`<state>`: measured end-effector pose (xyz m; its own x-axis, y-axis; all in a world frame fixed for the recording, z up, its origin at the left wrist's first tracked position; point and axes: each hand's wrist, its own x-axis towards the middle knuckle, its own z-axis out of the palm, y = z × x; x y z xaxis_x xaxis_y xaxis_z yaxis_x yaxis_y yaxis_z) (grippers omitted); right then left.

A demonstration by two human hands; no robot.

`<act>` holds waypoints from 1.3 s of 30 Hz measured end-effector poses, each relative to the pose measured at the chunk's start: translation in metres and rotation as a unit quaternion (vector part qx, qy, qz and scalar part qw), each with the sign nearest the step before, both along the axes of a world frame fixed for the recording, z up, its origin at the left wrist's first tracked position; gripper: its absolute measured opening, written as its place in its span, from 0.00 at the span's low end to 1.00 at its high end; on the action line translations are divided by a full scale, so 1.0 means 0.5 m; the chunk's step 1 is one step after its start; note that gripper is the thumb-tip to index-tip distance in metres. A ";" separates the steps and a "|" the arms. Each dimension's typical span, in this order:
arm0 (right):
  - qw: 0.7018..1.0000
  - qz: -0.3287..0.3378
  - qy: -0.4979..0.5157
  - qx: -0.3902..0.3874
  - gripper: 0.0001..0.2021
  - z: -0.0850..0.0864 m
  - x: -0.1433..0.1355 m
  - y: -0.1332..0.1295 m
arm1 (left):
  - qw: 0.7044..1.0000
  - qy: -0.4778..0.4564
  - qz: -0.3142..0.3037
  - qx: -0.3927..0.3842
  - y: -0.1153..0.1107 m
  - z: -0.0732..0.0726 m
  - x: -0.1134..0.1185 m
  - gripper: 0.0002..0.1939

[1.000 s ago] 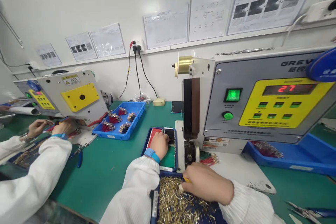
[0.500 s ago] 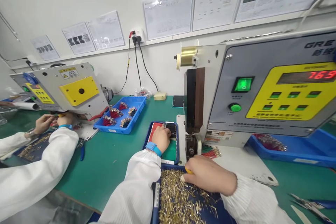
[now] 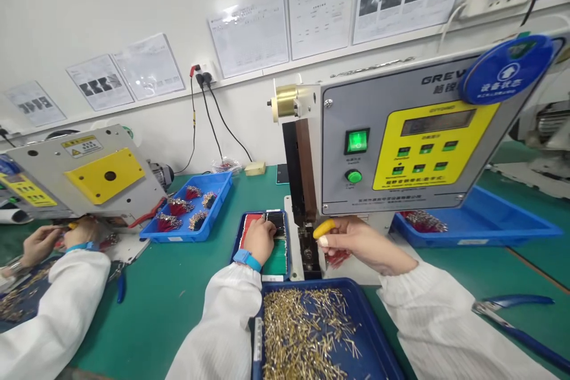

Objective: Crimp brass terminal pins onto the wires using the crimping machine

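My left hand [image 3: 260, 241], a blue band at its wrist, rests over a small tray [image 3: 233, 243] of sorted red wires [image 3: 250, 219], black wires [image 3: 276, 221] and green wires [image 3: 275, 256]. Its curled fingertips touch the black section; what they pinch is hidden. My right hand [image 3: 356, 242] is just right of the crimping machine's [image 3: 307, 249] lower head, thumb and forefinger pressed together. A yellow finger cot [image 3: 323, 228] covers the forefinger and a pale cover is on the thumb. Anything pinched there is too small to see. Below lies a blue tray [image 3: 378, 341] with loose brass terminals [image 3: 296, 332].
A blue bin [image 3: 494, 228] with red wire bundles stands behind my right forearm. Blue-handled pliers [image 3: 503, 314] lie at the right. Another blue bin [image 3: 178, 234] with bundles sits left. Further left, a co-worker's hands [image 3: 80, 234] are at a second machine [image 3: 111, 172].
My right hand has risen from the terminal tray to beside the machine's head. My left hand stays at the wire tray. The view has swung right, and the display's red digits no longer show.
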<state>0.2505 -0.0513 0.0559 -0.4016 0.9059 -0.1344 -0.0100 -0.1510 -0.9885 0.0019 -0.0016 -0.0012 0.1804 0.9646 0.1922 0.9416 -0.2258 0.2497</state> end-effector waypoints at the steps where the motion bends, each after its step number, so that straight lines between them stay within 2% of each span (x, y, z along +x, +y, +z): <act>1: 1.000 -0.011 0.023 0.008 0.13 -0.004 -0.002 0.002 | 1.000 0.000 -0.001 -0.001 0.000 0.002 0.000 0.10; 6: 0.995 -0.035 0.089 0.033 0.11 -0.020 -0.019 0.014 | 1.000 0.002 -0.004 -0.001 0.000 0.008 0.002 0.10; 13: 0.993 -0.046 0.095 0.046 0.11 -0.036 -0.026 0.018 | 1.000 0.003 0.013 0.003 0.000 0.005 0.003 0.11; 20: 0.994 -0.075 0.054 0.061 0.15 -0.041 -0.037 0.015 | 1.000 -0.003 0.013 -0.004 -0.008 0.011 -0.001 0.11; 30: 0.988 -0.098 -0.054 0.110 0.18 -0.048 -0.044 0.012 | 0.999 -0.035 0.015 0.006 -0.005 -0.009 -0.004 0.11; 39: 0.982 -0.103 -0.080 0.137 0.20 -0.057 -0.048 0.012 | 0.996 -0.056 -0.002 0.065 -0.044 0.027 0.015 0.12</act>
<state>0.2265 -0.0455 0.0276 -0.1989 0.9768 0.0797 0.1463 0.1100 -0.9831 0.0093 -0.0235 0.0123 0.1545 0.9297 0.3342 0.9085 -0.2666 0.3218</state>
